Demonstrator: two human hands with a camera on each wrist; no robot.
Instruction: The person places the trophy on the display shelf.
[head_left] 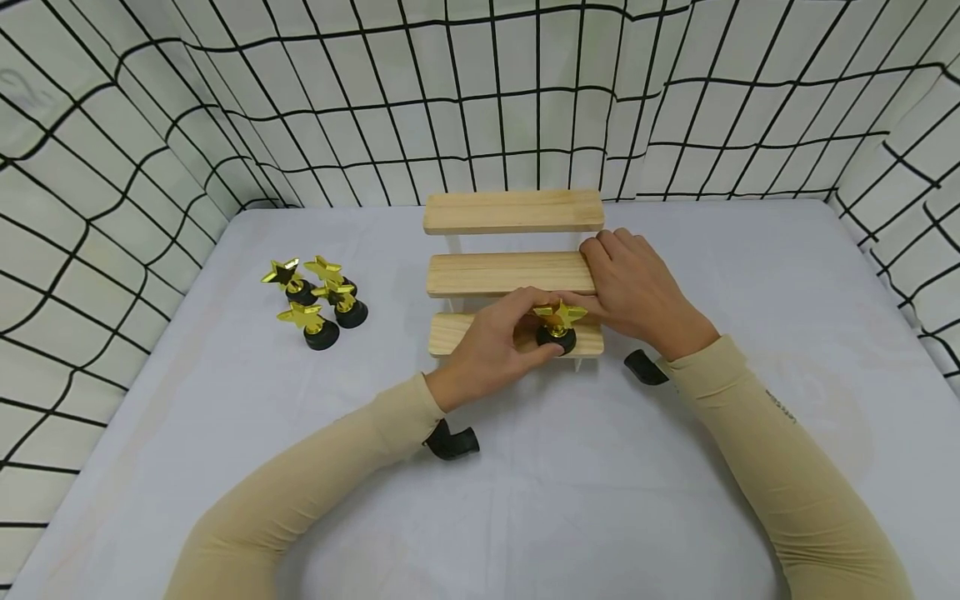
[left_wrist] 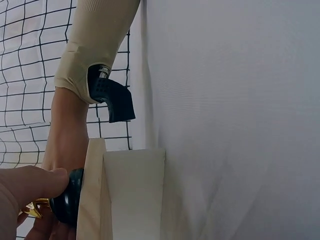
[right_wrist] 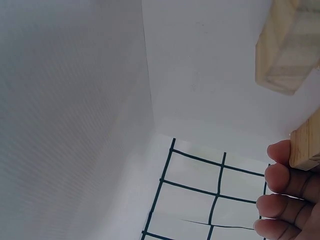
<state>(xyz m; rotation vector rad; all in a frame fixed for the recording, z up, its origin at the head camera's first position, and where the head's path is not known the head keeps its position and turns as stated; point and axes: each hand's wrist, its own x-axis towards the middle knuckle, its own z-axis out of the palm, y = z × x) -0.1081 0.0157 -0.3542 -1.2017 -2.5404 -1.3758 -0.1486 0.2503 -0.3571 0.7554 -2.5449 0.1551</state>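
A small gold star trophy [head_left: 558, 325] with a round black base stands upright at the right end of the lowest board [head_left: 448, 333] of a three-tier wooden stand. My left hand [head_left: 495, 346] holds it by the base between thumb and fingers. In the left wrist view, its black base [left_wrist: 70, 200] lies against the board [left_wrist: 92, 195], with the thumb on it. My right hand [head_left: 645, 287] grips the right end of the middle board [head_left: 502, 274], its thumb reaching toward the star. Fingertips [right_wrist: 277, 177] show at that board's end in the right wrist view.
Several more gold star trophies [head_left: 321, 333] with black bases stand grouped at the left of the white-covered table [head_left: 600, 500]. The stand's top board [head_left: 513, 212] is at the back. Black grid netting [head_left: 495, 100] over white walls encloses the table's back and sides.
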